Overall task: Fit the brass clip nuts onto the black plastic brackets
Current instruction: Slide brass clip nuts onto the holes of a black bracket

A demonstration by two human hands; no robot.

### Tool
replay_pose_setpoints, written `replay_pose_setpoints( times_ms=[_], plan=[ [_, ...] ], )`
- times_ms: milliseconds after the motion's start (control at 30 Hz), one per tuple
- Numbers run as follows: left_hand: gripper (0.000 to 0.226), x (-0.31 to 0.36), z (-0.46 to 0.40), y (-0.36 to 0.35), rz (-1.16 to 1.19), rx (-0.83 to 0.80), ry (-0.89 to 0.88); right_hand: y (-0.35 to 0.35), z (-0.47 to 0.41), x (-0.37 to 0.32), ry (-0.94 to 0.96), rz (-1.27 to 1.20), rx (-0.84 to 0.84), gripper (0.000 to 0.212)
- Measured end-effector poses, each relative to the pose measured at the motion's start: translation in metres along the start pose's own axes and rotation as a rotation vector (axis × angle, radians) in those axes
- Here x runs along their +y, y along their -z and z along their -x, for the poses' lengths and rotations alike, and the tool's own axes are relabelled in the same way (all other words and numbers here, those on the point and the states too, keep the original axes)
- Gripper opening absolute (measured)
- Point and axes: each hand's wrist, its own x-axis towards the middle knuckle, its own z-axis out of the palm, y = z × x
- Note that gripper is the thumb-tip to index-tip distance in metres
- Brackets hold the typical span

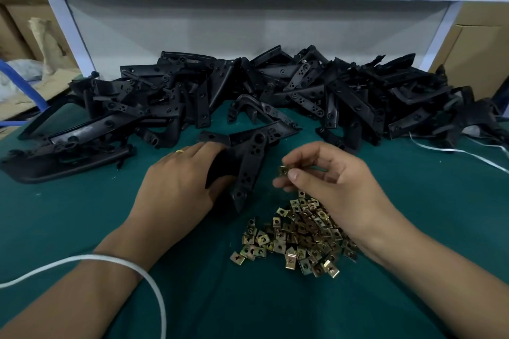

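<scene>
Under the wrist of the right hand (327,176) lies the heap of loose clip nuts (297,237) on the green mat (82,215). That hand pinches a single clip nut (283,170) between thumb and fingers. Just to its left, the left hand (179,181) grips a black bracket (248,168) against the mat. The nut is not yet fitted. Beyond both hands the bracket pile (275,91) waits; judging by its size, most of the work remains.

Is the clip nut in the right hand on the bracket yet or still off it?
Off. The right hand pinches the clip nut in the air, apart from the bracket held by the left hand.
</scene>
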Motion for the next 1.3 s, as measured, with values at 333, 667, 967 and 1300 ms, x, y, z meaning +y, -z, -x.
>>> replay_pose_setpoints(
  times_ms=[333, 667, 967, 1300],
  plan=[
    [0.044, 0.0028, 0.0008, -0.0007, 0.028, -0.005, 0.006, -0.0007, 0.0015, 0.0001, -0.060, -0.232, 0.037, 0.015],
    [0.048, 0.0038, 0.0007, -0.0011, 0.030, -0.028, 0.018, 0.0028, 0.0014, 0.0038, -0.038, -0.039, 0.012, 0.014],
    [0.048, 0.0047, 0.0000, -0.0014, 0.029, -0.040, 0.006, 0.0030, 0.0034, 0.0051, 0.002, 0.060, -0.011, 0.009],
    [0.046, 0.0030, 0.0002, -0.0043, -0.006, -0.031, -0.034, 0.0000, 0.0021, 0.0021, -0.173, -0.419, -0.092, 0.013]
  ],
)
